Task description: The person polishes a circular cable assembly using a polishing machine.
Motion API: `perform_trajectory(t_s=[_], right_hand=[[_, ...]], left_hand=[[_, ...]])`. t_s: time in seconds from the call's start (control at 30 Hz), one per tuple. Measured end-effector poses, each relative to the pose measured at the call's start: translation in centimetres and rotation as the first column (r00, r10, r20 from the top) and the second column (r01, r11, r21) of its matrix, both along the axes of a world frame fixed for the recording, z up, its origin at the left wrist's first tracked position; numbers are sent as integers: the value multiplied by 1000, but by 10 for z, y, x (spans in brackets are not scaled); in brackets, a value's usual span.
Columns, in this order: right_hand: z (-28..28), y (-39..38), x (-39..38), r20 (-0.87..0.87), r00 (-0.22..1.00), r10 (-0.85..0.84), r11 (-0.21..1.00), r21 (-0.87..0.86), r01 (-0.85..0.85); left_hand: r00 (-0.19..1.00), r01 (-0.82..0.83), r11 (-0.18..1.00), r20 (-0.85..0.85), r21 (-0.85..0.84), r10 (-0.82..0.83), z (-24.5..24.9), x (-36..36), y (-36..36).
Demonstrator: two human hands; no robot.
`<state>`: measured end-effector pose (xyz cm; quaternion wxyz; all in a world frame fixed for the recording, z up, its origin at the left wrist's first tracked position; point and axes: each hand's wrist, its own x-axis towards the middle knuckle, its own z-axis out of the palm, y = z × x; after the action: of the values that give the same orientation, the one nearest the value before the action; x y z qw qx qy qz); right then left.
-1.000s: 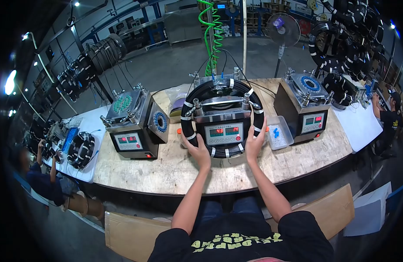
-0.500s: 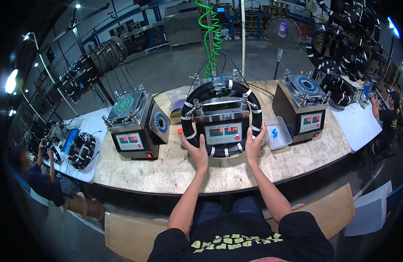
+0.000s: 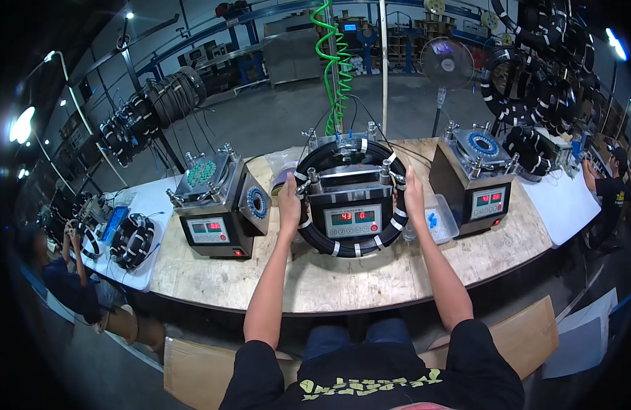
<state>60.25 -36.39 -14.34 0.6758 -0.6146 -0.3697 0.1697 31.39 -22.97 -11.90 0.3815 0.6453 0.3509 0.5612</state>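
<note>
A large black cable coil with white tape bands (image 3: pixel 350 247) stands around the front of the middle machine (image 3: pixel 353 220), whose red digits show through the ring. My left hand (image 3: pixel 289 203) is at the coil's left side, fingers upward near the machine's side clamp. My right hand (image 3: pixel 414 198) is at the coil's right side, by the other clamp. Both hands appear to press on the sides of the coil and machine; the fingertips are partly hidden behind them.
A machine with green caps (image 3: pixel 209 229) stands left, another with a blue ring (image 3: pixel 486 199) right. Beside my right hand is a clear tray with blue pieces (image 3: pixel 438 229). Two people work at side tables; a fan (image 3: pixel 447 65) stands behind.
Both hands have moved up from the coil's lower edge to its sides. The middle display digits changed. The whole view has shifted slightly.
</note>
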Motion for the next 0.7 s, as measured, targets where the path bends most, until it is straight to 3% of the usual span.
perform_trajectory(t_s=[0.07, 0.13, 0.23, 0.4, 0.5, 0.53, 0.57, 0.63, 0.7], right_hand=[[-9, 4, -4, -76, 997, -14, 998, 64, 19], [-2, 2, -9, -104, 994, 17, 997, 75, -9], [-2, 3, -7, -139, 990, 39, 999, 41, -33], [-1, 4, 3, -162, 981, 103, 995, 20, -101], [7, 2, 31, -52, 954, 295, 949, -103, -299], [0, 23, 36, 369, 929, 31, 978, 182, -105], [13, 29, 36, 373, 926, 55, 975, 182, -131], [57, 28, 28, 383, 918, 101, 966, 183, -183], [103, 20, 9, 399, 871, 285, 950, 1, -311]], left_hand=[[999, -38, 999, -18, -35, 37, 4, 0, -8], [997, -63, 996, 44, 62, 60, -10, 8, 10], [997, 33, 982, 79, -188, -18, 5, 5, -5], [982, 186, 922, 81, -339, -169, 7, -5, 7], [961, 275, 895, 80, -352, -264, 20, -15, 6], [976, 212, 970, -28, -119, -217, 5, -12, 28], [987, 123, 985, -115, 125, -108, -10, -8, 50], [972, 174, 966, -192, 189, -137, 30, -4, 41], [918, 299, 941, -317, 160, -238, 63, -1, 36]])
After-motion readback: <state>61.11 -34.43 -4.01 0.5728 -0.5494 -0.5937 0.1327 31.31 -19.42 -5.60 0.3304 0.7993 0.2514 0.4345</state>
